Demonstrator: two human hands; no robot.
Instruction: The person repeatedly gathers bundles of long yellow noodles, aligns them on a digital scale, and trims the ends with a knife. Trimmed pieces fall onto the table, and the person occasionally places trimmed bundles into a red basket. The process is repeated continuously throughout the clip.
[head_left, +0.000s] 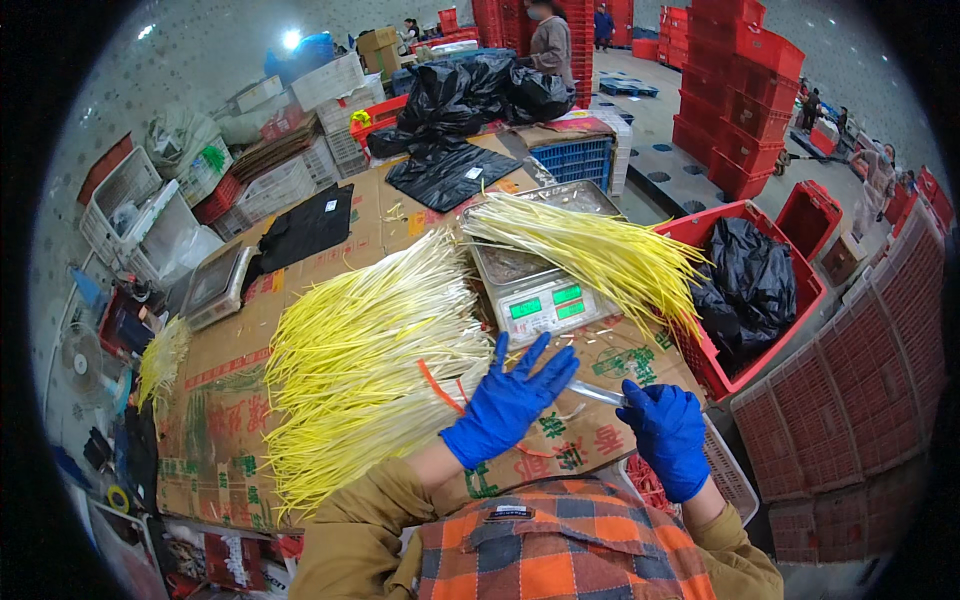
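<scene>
My left hand (510, 409), in a blue glove, is spread above the cardboard, just below the digital scale (551, 307). Nothing is held in it. In my right hand (667, 435), gloved the same way, is a shiny narrow knife-like tool (596, 393) pointing left; the fingers hide its other end. A large spread of yellow chives (375, 360), white at one end, lies left of my left hand. Across the scale's metal pan rests a bundle of yellow chives (600, 255), its yellow tips overhanging to the right. Red ties (439, 386) lie beside my left hand.
Printed cardboard (217, 405) covers the table. At right stands a red crate (810, 292) with a black plastic bag (750, 277). Black bags (450, 176) lie at the back. A second scale (217, 281) sits left. Behind are stacked red crates (750, 97) and a person (551, 45).
</scene>
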